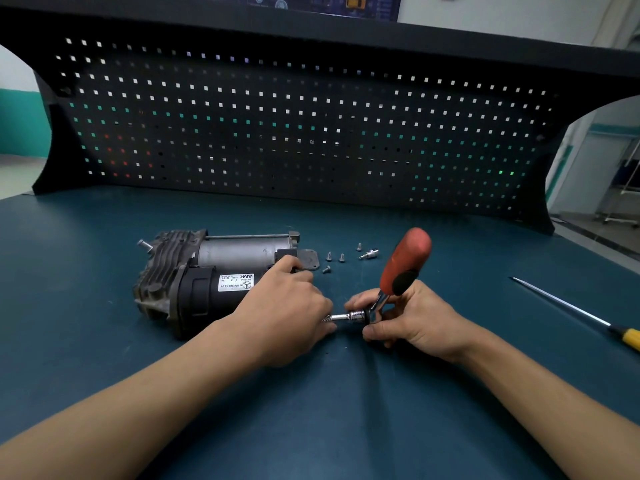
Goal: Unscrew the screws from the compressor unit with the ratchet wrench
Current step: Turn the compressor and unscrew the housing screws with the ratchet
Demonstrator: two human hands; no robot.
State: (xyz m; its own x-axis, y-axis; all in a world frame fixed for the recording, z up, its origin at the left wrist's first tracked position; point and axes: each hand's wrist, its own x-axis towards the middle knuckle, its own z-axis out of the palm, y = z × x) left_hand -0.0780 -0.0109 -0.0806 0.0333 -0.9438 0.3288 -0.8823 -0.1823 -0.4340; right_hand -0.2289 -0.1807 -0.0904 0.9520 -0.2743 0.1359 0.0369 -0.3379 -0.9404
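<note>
On the teal surface (104, 237), the grey metal compressor unit (221, 271) lies left, small steel screws (329, 257) just right of it, a yellow-handled screwdriver (627, 337) far right, black pegboard (277, 133) behind.

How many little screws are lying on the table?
4 screws beside the compressor unit: two side by side, one nearer, one farther right. The left hand may hide others.

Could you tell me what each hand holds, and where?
Right hand grips the ratchet wrench near its head; left hand holds the compressor unit by its end.
</note>
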